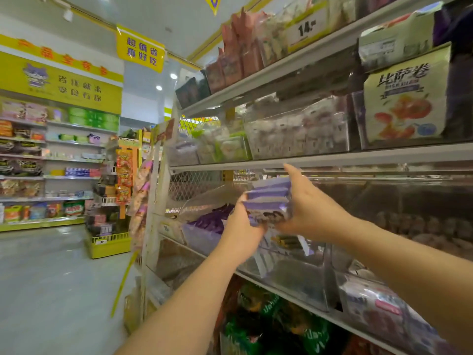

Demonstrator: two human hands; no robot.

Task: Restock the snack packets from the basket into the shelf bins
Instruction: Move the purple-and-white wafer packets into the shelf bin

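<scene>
A stack of purple snack packets (268,201) is held between both hands in front of the middle shelf. My left hand (240,229) grips the stack from its left and underside. My right hand (309,206) holds it on the right side, fingers reaching up toward the shelf edge. Just below and left of the stack sits a clear bin (202,234) with similar dark purple packets (215,219) inside. The basket is out of view.
Clear plastic bins (297,129) of wrapped snacks line the shelf above; a white pizza-roll bag (407,98) stands at upper right. Green and dark packets (276,319) fill the lower shelf. A yellow display stand (110,242) and the open aisle floor (51,278) lie to the left.
</scene>
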